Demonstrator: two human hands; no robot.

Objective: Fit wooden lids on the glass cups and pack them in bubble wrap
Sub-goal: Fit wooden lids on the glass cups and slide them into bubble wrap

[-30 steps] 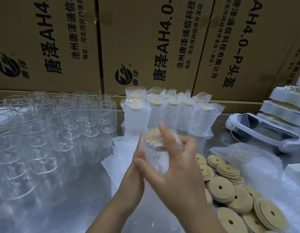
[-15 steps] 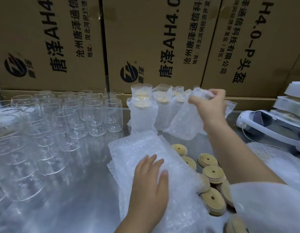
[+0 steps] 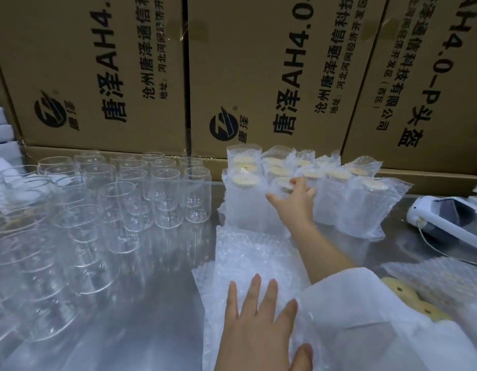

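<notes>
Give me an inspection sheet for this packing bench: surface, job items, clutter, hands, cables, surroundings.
Surface: metal table, shiny.
Job's things: bare glass cups at left; wrapped cups with lids at the back; bubble wrap stacked at centre; loose wooden lids at right.
Clutter: white headset at right.
Hands: left hand flat on the bubble wrap; right hand grips the front wrapped cup.
Cables: thin cable beside the headset.
Surroundings: printed cardboard boxes behind.
</notes>
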